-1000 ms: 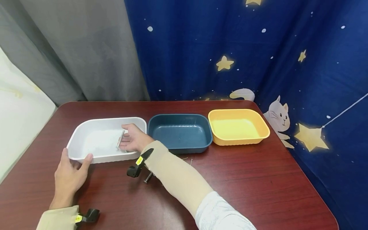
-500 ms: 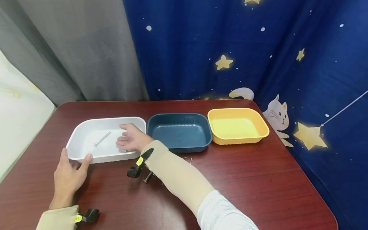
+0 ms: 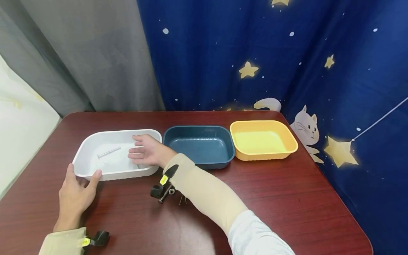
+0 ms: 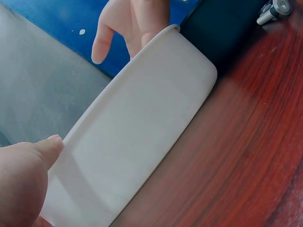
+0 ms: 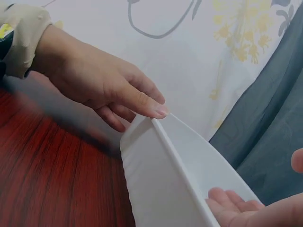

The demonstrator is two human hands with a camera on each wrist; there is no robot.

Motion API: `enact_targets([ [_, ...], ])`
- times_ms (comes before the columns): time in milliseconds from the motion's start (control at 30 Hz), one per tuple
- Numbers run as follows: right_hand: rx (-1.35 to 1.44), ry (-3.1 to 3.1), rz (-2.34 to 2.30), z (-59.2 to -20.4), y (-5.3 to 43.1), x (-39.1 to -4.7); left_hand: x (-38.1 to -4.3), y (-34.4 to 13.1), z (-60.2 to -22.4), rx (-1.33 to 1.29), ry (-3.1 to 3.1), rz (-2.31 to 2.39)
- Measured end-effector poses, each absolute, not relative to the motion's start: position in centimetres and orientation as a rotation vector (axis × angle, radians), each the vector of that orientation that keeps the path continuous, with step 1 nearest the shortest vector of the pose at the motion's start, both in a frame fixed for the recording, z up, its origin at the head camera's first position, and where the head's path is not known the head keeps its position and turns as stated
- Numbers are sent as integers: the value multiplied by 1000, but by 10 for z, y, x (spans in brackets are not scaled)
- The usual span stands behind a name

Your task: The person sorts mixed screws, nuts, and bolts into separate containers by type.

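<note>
My left hand (image 3: 78, 194) grips the front left corner of a white plastic bin (image 3: 119, 175), thumb at the rim and fingers along the outer wall. Inside it lies a long silver bolt (image 3: 109, 152) with its head to the left. My right hand (image 3: 148, 151) is over the right part of this bin, palm facing left, fingers loosely extended and holding nothing. A small grey piece shows just under that hand, mostly hidden. In the right wrist view, the left thumb (image 5: 158, 111) rests on the bin's rim.
A dark teal bin (image 3: 199, 165) stands right of the white one, then a yellow bin (image 3: 264, 156). Under the right forearm lie a dark bolt (image 3: 162, 197), a nut (image 3: 172, 191) and thin nails (image 3: 183, 200), partly covered. Curtains hang behind the table.
The right hand has released the silver bolt, which dropped into the white bin, rolled left and turned. The right forearm has since shifted slightly right. The left hand stays put.
</note>
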State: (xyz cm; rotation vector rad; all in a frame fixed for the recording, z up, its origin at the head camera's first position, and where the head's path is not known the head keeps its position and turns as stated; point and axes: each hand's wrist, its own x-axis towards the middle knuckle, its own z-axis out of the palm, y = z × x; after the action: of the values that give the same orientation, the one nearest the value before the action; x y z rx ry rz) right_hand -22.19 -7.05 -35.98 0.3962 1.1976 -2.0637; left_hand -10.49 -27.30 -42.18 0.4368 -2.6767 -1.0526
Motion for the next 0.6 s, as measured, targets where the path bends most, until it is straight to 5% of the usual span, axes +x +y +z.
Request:
enact_targets([
  [600,-96,1563,-1800,-339,-33,-204,-105,-274,-422,429,-2676,-1054],
])
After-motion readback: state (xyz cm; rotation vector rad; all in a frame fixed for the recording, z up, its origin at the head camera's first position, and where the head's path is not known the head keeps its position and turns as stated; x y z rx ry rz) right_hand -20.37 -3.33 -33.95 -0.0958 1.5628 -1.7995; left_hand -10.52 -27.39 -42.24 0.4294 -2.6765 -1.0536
